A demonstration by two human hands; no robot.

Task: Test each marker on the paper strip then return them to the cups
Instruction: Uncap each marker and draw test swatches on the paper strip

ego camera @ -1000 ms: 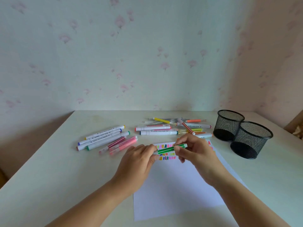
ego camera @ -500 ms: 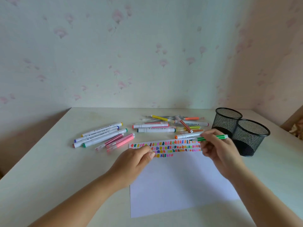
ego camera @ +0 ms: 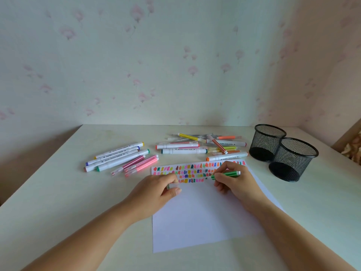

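The person's right hand point(ego camera: 232, 181) has its grip pinched around a green striped marker point(ego camera: 226, 174), and the marker's tip points down at the paper strip point(ego camera: 197, 170), close to a small green mark at the end of the bottom row. The left hand point(ego camera: 156, 189) has its grip closed on a little clear cap point(ego camera: 172, 185) and rests at the strip's 7 o'clock corner, where it may help pin the strip down. The strip lies on a white sheet point(ego camera: 201, 218) on the desk point(ego camera: 58, 202), and it is nearly full of small color patches. The marker looks thin, light and stiff, with a smooth barrel that could slip, so I think holding it low near the tip, as now, works best. The strip looks thin and floppy and would slide easily, so a finger on it makes sense. From the strip, a bunch of white and pink markers point(ego camera: 121, 159) lies at 10 o'clock, and a jumbled pile of markers point(ego camera: 201, 146) at 12 o'clock. Two black mesh cups point(ego camera: 283, 151) stand at 2 o'clock, touching, and they look empty. They seem light and could tip, so markers should go in gently.
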